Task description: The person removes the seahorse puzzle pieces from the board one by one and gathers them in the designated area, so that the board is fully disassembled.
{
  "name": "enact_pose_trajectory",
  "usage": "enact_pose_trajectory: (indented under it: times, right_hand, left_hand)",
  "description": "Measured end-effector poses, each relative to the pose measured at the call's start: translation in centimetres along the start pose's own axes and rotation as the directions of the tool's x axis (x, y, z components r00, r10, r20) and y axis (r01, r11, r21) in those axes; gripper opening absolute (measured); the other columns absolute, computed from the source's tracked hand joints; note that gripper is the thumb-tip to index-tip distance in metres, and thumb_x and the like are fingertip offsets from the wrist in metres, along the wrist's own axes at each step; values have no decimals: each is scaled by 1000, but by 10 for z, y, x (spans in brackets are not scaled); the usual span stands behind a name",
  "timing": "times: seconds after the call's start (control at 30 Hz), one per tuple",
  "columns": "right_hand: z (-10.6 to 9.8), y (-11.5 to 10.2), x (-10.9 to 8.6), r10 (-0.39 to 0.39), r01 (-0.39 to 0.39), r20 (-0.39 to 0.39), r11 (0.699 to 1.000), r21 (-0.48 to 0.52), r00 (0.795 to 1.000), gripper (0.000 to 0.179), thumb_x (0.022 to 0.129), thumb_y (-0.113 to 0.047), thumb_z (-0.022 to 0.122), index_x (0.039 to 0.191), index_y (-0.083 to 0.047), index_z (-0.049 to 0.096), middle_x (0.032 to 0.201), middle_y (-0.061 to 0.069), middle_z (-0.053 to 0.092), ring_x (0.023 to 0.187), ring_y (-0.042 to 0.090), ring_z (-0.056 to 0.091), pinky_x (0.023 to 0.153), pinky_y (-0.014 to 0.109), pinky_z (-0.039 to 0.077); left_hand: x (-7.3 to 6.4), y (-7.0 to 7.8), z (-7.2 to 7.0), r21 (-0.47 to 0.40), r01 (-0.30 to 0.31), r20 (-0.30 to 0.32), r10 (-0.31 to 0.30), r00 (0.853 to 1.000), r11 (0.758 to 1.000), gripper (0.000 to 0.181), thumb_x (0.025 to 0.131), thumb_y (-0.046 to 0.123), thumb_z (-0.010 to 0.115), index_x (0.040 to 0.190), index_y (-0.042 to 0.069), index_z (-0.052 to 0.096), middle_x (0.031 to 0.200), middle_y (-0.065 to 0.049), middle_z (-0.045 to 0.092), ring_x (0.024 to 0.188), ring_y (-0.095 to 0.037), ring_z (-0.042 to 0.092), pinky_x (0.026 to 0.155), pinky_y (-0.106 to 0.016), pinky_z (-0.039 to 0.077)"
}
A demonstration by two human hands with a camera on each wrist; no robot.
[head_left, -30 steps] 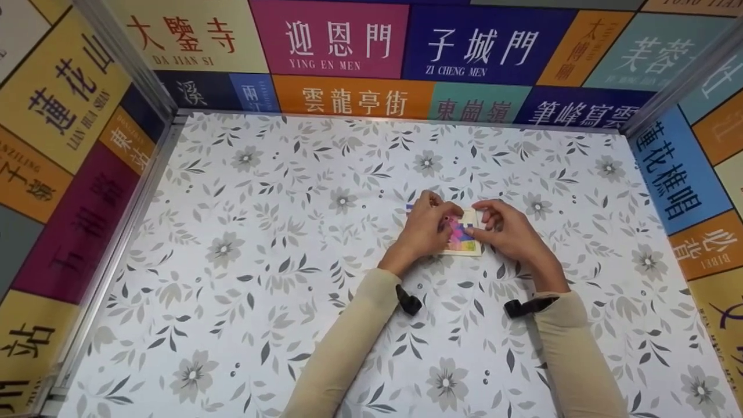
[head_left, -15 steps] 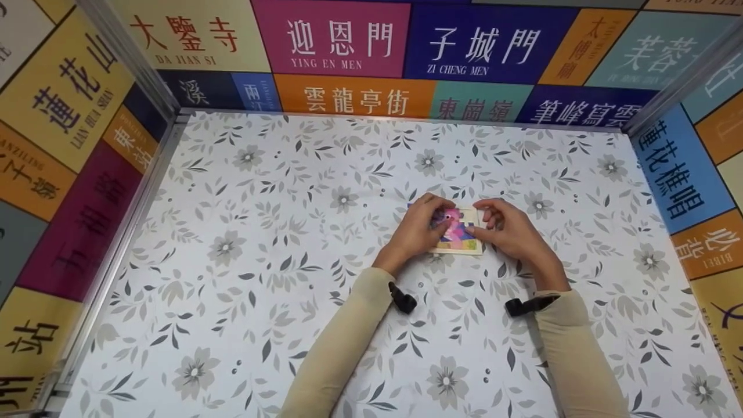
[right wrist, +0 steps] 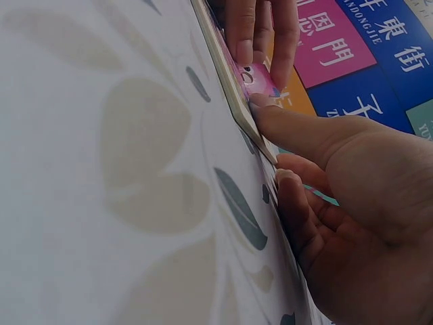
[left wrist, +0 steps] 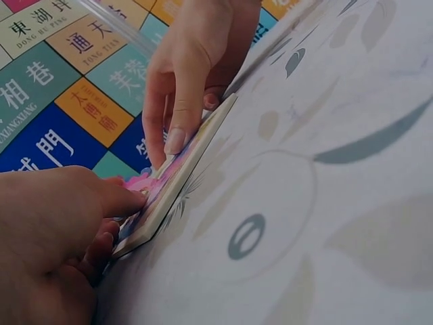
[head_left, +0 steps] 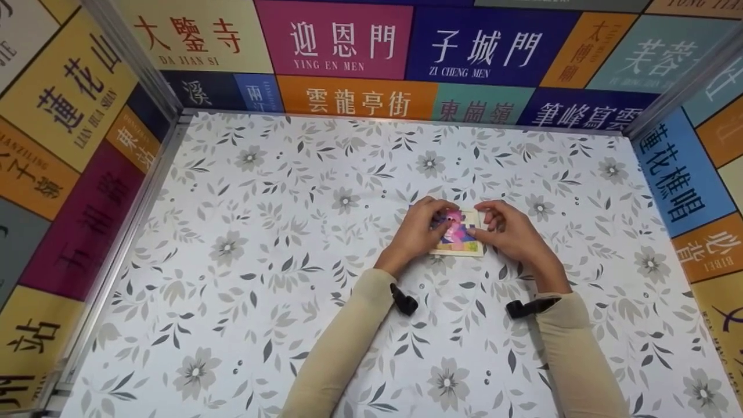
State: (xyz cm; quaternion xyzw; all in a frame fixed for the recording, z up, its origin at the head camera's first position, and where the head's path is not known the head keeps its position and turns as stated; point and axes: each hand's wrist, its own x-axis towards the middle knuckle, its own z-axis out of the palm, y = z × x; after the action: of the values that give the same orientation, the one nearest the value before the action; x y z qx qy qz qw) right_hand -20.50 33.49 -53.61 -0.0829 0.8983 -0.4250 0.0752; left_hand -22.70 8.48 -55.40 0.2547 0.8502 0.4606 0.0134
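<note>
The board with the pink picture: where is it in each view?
Head: the board lies right of centre, between the left hand and right hand.
Left wrist: the board slants left of centre.
Right wrist: the board slants through upper centre.
Shared landmark: the dark blue wall panel 子城門, only partly showing in both wrist views.

“YING EN MEN” and “BIBEI” on wall panels

A panelled booth: printed walls enclose a floral-topped table.
</note>
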Motion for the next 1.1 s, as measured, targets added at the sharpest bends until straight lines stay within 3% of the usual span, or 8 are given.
enact_pose_trajectory:
  times: [0.33,0.57,0.77,0.9,1.1]
  right_hand:
    - [1,2,-1,-35,35,-17,999,3,999,57,95,-29,87,143,-9,65,105,14,62,88,14,56,75,16,44]
    - [1,2,-1,-33,33,-15,999,4,999,57,95,-32,86,142,-9,65,104,14,62,88,15,56,75,16,45]
    - [1,1,-1,-21,21,-12,1000,0,1000,58,95,-33,86,143,-9,65,105,14,62,89,16,56,75,16,45]
    - [1,1,-2,-14,14,-10,1000,-4,1000,58,96,-33,85,144,-9,65,106,13,61,90,16,56,76,16,45]
    - [1,0,-1,-16,16,-8,1000,0,1000,58,95,-34,86,144,-9,65,106,14,61,90,17,56,76,16,45]
  left_hand:
    - [-2,2,1,78,-41,-19,43,999,996,32,105,11,70,137,12,76,117,-10,71,106,-21,65,96,-30,54]
    - [-1,2,2,110,-27,-3,28,1000,994,34,105,19,71,138,10,74,121,-9,70,110,-21,65,101,-32,53]
    - [0,-3,6,105,-31,-21,34,999,994,32,106,19,70,137,11,75,121,-8,70,110,-20,65,101,-32,53]
    - [0,-6,8,50,-11,-42,13,999,999,34,107,20,69,139,10,73,121,-8,67,107,-17,65,100,-30,54]
    - [-2,1,4,36,13,-51,-11,999,999,36,108,22,68,142,10,71,122,-9,67,104,-15,66,96,-26,55]
